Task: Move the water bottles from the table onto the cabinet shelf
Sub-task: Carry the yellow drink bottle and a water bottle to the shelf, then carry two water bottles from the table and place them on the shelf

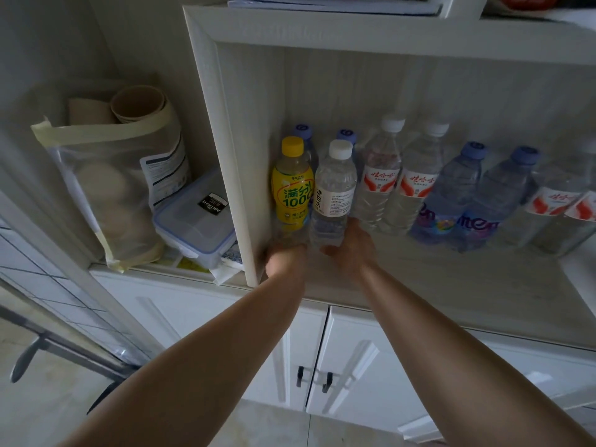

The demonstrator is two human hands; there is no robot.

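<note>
While both arms reach into the cabinet, the head view shows the following.

Head view, left hand: the left hand (285, 258) grips the base of the yellow-labelled bottle (293, 185), fingers wrapped round its far side; a low hold likely keeps the bottle upright as it is set against the cabinet's side panel (225, 162).

Head view, right hand: the right hand (350, 248) grips the bottom of the white-capped clear bottle (333, 191), just beside the yellow one, the two touching or nearly so.

Head view, shelf: the cabinet shelf (435, 279) carries a row of bottles toward the back: two blue-capped bottles (346, 135) behind the held pair, two red-labelled bottles (396, 182), two purple-labelled bottles (464, 195), and more red-labelled ones at the right edge. Packing appears to run in rows, leaving the front free.

Head view, stage: both held bottles stand on or just above the shelf; contact cannot be told. Release seems the step in hand.

Head view, surroundings: a plastic container (196, 230) and a clear bag (106, 188) occupy the neighbouring compartment; no table is visible.
</note>
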